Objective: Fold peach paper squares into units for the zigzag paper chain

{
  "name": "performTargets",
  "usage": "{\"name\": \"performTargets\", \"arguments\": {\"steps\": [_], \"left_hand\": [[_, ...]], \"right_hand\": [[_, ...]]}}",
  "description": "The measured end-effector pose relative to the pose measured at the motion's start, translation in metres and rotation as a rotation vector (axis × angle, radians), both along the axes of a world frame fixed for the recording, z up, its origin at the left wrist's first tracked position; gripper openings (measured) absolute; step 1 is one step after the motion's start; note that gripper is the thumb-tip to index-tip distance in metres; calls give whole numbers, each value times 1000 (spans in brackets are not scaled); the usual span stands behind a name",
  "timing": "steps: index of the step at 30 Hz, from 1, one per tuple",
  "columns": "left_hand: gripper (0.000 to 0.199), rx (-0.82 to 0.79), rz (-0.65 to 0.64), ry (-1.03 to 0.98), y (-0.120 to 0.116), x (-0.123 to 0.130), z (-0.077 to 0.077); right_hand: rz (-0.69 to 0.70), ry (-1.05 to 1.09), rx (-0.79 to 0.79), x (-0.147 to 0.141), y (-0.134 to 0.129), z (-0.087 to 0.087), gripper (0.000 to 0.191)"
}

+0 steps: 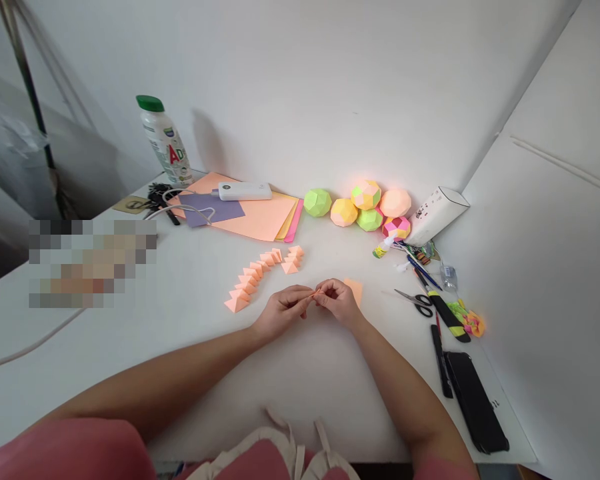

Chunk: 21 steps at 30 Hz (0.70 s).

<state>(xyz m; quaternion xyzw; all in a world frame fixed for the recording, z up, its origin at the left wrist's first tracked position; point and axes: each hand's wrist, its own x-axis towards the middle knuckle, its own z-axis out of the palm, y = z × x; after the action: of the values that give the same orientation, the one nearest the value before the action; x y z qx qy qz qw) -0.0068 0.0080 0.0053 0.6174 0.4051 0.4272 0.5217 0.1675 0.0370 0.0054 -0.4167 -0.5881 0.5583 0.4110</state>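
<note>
A small piece of orange paper point(316, 293) is pinched between my left hand point(286, 308) and my right hand point(339, 301), their fingertips nearly meeting; most of the paper is hidden by the fingers. Beside my right hand a flat orange paper sheet point(354, 291) lies partly covered. To the left, folded peach paper units point(247, 283) form a long curved row on the white table. A shorter stack of the same folded units point(292, 260) sits just beyond my hands.
Colourful paper balls point(366, 195) rest along the wall. Scissors point(415, 300), a box cutter point(447, 313), a glue bottle point(384, 247) and a black phone-like case point(476, 401) lie right. Coloured sheets point(260, 217) under a white power bank point(245, 191) and a plastic bottle point(166, 143) are back left.
</note>
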Motion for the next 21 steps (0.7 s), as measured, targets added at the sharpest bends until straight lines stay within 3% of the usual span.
{"name": "performTargets", "arguments": {"steps": [14, 21], "left_hand": [[27, 14, 11, -35, 0, 1, 1], [31, -9, 42, 47, -2, 1, 3]], "right_hand": [[36, 4, -47, 3, 2, -2, 24], [-2, -11, -17, 3, 2, 0, 19]]}}
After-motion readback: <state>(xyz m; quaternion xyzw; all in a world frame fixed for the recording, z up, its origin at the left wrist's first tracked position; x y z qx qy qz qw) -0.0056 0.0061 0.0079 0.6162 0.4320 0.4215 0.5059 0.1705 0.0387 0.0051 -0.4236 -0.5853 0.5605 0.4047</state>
